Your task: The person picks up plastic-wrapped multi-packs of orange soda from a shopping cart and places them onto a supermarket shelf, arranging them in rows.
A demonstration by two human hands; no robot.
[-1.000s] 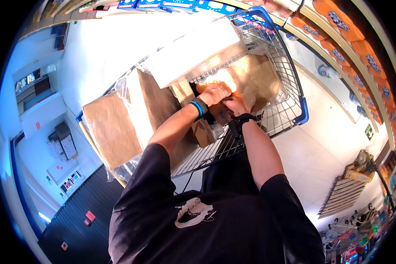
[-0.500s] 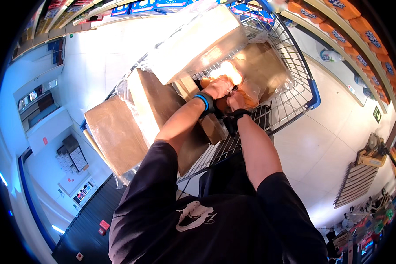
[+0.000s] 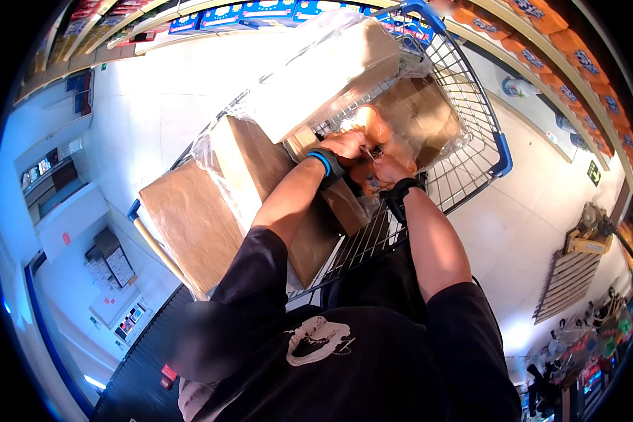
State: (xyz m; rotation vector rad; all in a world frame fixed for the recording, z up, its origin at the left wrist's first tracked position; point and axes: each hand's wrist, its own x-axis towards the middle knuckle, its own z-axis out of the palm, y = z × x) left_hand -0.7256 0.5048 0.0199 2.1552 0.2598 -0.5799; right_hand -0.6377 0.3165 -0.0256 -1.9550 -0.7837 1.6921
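A blue-trimmed wire shopping cart [image 3: 464,105] holds several cardboard boxes and a bundle of orange packages [image 3: 378,126] in clear plastic wrap. Over that bundle, my left hand [image 3: 344,144] has its fingers closed in a pinch on the plastic wrap. Close on its right, my right hand [image 3: 392,171] is closed too, gripping the wrap, and a thin pale strand shows between the two. The packages' lower part is partly hidden by my hands. A narrow cardboard box [image 3: 344,204] lies below my left wrist.
A long carton [image 3: 330,77] lies across the cart's far side, and a brown box [image 3: 422,112] stands at its right end. Large cartons [image 3: 186,218] fill the left. Shelves with orange packs [image 3: 584,63] run along the right; blue boxes [image 3: 267,10] line the far side.
My right hand has moved right and slightly down, away from my left hand, and the strand between them now shows. The orange bundle looks more exposed.
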